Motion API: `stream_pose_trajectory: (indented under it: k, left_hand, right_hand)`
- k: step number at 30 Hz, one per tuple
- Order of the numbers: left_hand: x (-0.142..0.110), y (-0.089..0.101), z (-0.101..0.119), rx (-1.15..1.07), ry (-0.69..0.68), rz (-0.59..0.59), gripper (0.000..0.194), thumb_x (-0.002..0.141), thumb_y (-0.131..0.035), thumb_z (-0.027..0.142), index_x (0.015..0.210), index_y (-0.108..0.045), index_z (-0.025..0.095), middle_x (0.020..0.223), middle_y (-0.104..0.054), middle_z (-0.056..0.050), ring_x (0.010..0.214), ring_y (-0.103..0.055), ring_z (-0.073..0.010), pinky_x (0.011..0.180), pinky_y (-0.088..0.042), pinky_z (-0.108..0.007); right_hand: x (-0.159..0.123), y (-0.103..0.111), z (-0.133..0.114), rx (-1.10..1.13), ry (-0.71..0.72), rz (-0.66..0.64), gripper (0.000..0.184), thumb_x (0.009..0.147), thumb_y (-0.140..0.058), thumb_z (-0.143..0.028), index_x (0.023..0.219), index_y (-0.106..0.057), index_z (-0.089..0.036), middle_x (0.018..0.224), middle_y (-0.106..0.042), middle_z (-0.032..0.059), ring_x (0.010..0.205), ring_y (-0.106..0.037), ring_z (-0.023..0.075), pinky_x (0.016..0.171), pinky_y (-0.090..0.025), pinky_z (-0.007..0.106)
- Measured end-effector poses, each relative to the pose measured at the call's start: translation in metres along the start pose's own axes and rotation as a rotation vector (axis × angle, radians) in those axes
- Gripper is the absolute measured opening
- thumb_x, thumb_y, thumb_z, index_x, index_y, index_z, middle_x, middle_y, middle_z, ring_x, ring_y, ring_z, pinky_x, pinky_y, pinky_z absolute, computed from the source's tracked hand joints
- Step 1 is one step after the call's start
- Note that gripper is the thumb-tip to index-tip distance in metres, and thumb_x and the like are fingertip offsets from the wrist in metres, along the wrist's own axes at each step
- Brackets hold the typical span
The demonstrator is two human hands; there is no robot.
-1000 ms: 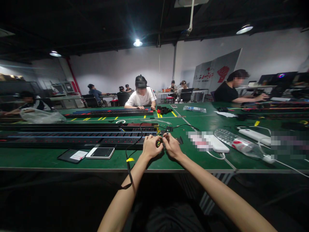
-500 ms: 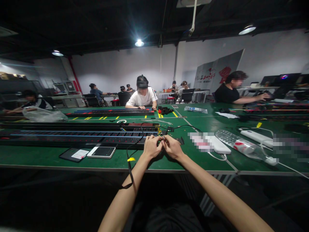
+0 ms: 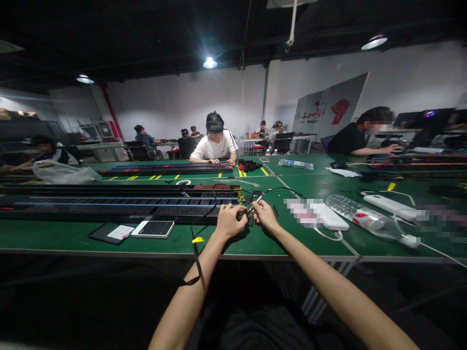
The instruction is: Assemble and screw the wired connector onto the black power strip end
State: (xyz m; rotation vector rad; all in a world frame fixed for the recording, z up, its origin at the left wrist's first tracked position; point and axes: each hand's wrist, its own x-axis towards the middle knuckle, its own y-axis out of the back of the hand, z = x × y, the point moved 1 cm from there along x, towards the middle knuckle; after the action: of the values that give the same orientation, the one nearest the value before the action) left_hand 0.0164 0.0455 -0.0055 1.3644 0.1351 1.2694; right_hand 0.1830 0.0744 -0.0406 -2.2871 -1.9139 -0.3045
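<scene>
My left hand [image 3: 229,219] is closed round a small black part [image 3: 245,217] at the right end of a long black power strip [image 3: 120,206] on the green table [image 3: 73,238]. My right hand [image 3: 265,215] pinches a thin metal tool [image 3: 254,203], a screwdriver or a pin, whose tip points down and left at that part. A black cable with a yellow tag [image 3: 197,240] runs from the strip past my left wrist and over the table's front edge.
A phone [image 3: 152,228] and a dark card [image 3: 111,233] lie left of my hands. To the right lie a white power bank [image 3: 328,216], a plastic bottle [image 3: 361,218] and white cables. Other people sit at tables farther back.
My right hand has drawn a little to the right and up, away from my left hand, and the thin tool now shows between them. The left hand has stayed in place.
</scene>
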Motion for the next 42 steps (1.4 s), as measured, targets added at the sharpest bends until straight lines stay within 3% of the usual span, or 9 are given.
stream_pose_trajectory:
  k: [6,12,16,26,28,33,38,42]
  left_hand:
    - [0.000,0.001,0.000,-0.009,0.008,0.004,0.023,0.091,-0.055,0.030,0.110,-0.067,0.027,0.101,-0.075,0.001,0.096,-0.061,-0.0208,0.091,-0.038,-0.039]
    - [0.000,0.002,0.000,0.003,0.004,-0.003,0.022,0.095,-0.052,0.030,0.110,-0.068,0.026,0.105,-0.074,0.001,0.096,-0.062,-0.0203,0.089,-0.037,-0.039]
    - [0.002,0.002,-0.001,0.026,0.011,-0.008,0.026,0.098,-0.046,0.029,0.109,-0.069,0.026,0.102,-0.074,0.000,0.095,-0.062,-0.0200,0.087,-0.037,-0.038]
    - [0.001,0.001,-0.001,0.037,0.010,0.009,0.025,0.097,-0.048,0.027,0.106,-0.071,0.026,0.100,-0.075,-0.001,0.093,-0.063,-0.0203,0.085,-0.037,-0.037]
    - [0.002,0.002,-0.001,0.024,0.009,0.007,0.024,0.096,-0.048,0.026,0.107,-0.070,0.025,0.102,-0.075,0.000,0.094,-0.063,-0.0203,0.086,-0.037,-0.037]
    - [0.002,0.001,-0.002,0.003,0.008,0.006,0.025,0.096,-0.048,0.026,0.107,-0.070,0.025,0.106,-0.075,0.000,0.096,-0.063,-0.0201,0.088,-0.037,-0.038]
    - [0.001,0.000,-0.002,0.006,0.008,0.005,0.025,0.096,-0.048,0.027,0.108,-0.070,0.026,0.105,-0.075,0.000,0.094,-0.063,-0.0197,0.088,-0.037,-0.038]
    - [0.001,0.000,-0.003,-0.001,0.012,0.010,0.025,0.096,-0.048,0.027,0.107,-0.070,0.026,0.105,-0.075,0.001,0.094,-0.063,-0.0195,0.089,-0.038,-0.037]
  right_hand:
    - [-0.016,0.005,-0.014,-0.314,0.256,0.164,0.040,0.094,-0.035,-0.060,0.099,-0.049,-0.022,0.069,-0.063,0.0015,0.053,-0.060,0.0184,0.054,-0.045,0.029]
    - [-0.022,0.001,-0.020,-0.583,0.428,0.093,0.035,0.099,-0.029,-0.046,0.102,-0.053,-0.021,0.095,-0.068,0.0099,0.083,-0.067,0.0249,0.074,-0.047,0.032]
    - [-0.025,0.001,-0.022,-0.653,0.470,-0.009,0.031,0.099,-0.032,-0.044,0.104,-0.053,-0.021,0.097,-0.068,0.0087,0.088,-0.067,0.0249,0.074,-0.047,0.031]
    - [-0.027,0.002,-0.028,-0.565,0.518,-0.078,0.027,0.097,-0.041,-0.045,0.097,-0.055,-0.022,0.091,-0.068,0.0062,0.079,-0.065,0.0208,0.072,-0.047,0.029]
    - [-0.025,0.002,-0.026,-0.466,0.462,-0.047,0.029,0.096,-0.042,-0.047,0.096,-0.054,-0.022,0.087,-0.067,0.0054,0.076,-0.065,0.0203,0.070,-0.049,0.029]
    - [-0.020,0.003,-0.018,-0.235,0.258,-0.019,0.036,0.093,-0.044,-0.056,0.099,-0.053,-0.022,0.071,-0.063,0.0004,0.046,-0.056,0.0161,0.048,-0.045,0.027]
    - [-0.018,0.004,-0.020,-0.354,0.425,0.092,0.033,0.095,-0.043,-0.050,0.096,-0.056,-0.019,0.086,-0.068,0.0068,0.072,-0.065,0.0207,0.072,-0.050,0.031]
    - [-0.020,0.004,-0.022,-0.419,0.484,0.061,0.031,0.096,-0.042,-0.047,0.096,-0.057,-0.020,0.092,-0.069,0.0077,0.084,-0.066,0.0221,0.080,-0.047,0.032]
